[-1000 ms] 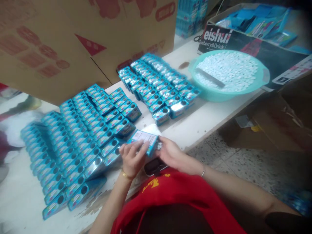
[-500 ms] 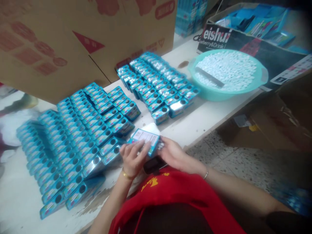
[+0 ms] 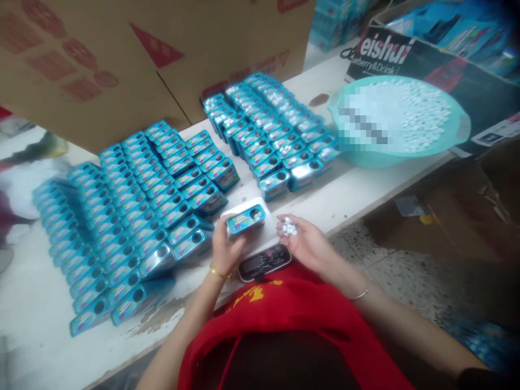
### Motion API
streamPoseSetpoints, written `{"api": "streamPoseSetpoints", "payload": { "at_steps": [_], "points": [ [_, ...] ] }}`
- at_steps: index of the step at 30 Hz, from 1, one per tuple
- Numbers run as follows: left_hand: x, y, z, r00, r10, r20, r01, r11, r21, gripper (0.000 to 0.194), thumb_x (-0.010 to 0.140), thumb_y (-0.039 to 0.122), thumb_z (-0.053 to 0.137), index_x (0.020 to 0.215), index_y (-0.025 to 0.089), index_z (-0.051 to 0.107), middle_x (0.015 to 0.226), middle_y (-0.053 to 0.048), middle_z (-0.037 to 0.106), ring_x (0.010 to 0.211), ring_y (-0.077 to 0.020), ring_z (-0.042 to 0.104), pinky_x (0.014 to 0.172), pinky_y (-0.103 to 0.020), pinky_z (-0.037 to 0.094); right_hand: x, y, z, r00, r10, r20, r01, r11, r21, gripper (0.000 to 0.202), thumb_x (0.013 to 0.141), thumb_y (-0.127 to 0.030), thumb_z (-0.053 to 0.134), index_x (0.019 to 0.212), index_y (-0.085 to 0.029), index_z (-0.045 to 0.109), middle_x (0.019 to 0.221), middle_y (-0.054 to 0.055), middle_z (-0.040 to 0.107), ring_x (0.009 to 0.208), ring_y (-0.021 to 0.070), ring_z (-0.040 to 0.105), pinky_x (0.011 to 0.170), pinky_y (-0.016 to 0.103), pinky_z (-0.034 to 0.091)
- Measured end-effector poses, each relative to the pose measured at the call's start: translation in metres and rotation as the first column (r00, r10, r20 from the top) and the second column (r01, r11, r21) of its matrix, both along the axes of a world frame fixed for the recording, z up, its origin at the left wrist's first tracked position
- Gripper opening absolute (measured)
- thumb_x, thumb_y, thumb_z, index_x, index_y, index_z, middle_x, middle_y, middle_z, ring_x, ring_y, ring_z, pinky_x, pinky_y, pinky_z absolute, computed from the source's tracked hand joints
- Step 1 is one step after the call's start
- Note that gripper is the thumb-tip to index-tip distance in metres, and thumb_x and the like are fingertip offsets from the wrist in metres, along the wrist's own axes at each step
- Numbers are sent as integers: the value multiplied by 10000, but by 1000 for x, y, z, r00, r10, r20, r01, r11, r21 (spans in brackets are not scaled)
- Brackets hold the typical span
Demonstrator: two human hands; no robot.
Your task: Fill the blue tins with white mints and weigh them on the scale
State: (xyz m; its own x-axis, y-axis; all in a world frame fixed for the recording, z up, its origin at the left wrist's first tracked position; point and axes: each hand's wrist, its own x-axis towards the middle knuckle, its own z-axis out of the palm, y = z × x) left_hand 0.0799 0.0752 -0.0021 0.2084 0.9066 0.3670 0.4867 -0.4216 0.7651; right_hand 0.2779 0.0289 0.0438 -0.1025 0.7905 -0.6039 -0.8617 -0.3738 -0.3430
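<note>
My left hand (image 3: 227, 244) grips a small blue tin (image 3: 241, 222) by its sides, its narrow printed top with a round hole facing up. White tablets show in that hole. The tin is at the white pan (image 3: 266, 235) of a small scale; whether it rests on the pan I cannot tell. Below the pan is the scale's dark display (image 3: 262, 264). To the right, my right hand (image 3: 306, 244) is cupped palm up and holds several small white tablets (image 3: 289, 227) near the fingers, apart from the tin.
Rows of blue tins (image 3: 138, 195) stand to the left. Another block of tins (image 3: 268, 130), many with tablets on top, is farther back. A green basin (image 3: 390, 160) of white tablets sits at right before a black carton (image 3: 410, 65). A large cardboard box (image 3: 101, 32) borders the table (image 3: 325, 208).
The tin has been turned from tilted over my right hand to hole upward at the scale. My right hand has moved right, away from it, and its tablets now show.
</note>
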Motion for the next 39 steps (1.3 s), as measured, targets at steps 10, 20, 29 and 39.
{"api": "streamPoseSetpoints", "payload": {
  "at_steps": [10,20,29,39],
  "points": [
    [20,-49,61,925,-175,-338,290,899,327,358,830,203,599,1179,204,519,1024,-79,599,877,-175,560,754,-305,483,-1,-35,-1,992,98,-74,-103,993,-64,143,800,-154,558,884,-108,665,811,79,718,771,141,678,715,229,561],
    [91,-80,42,586,-552,-593,580,797,-167,230,940,284,390,995,161,577,961,-94,567,843,-190,554,660,-298,486,22,-76,-15,972,230,43,-211,942,-263,168,740,-280,586,857,-216,689,939,86,731,1022,290,651,743,404,581],
    [92,-78,50,591,-647,-481,553,760,-343,225,938,309,394,969,179,574,998,-68,584,921,-199,552,716,-306,477,21,-76,-10,963,253,92,-222,938,-267,148,731,-281,602,826,-211,691,970,94,726,1053,300,636,758,405,580],
    [68,-71,57,765,-518,-383,545,837,-43,171,923,250,417,979,188,566,988,-73,620,895,-165,579,742,-281,479,11,-63,-4,985,168,-33,-171,956,-238,183,808,-245,537,923,-201,673,895,68,731,871,225,693,679,341,590]
  ]
}}
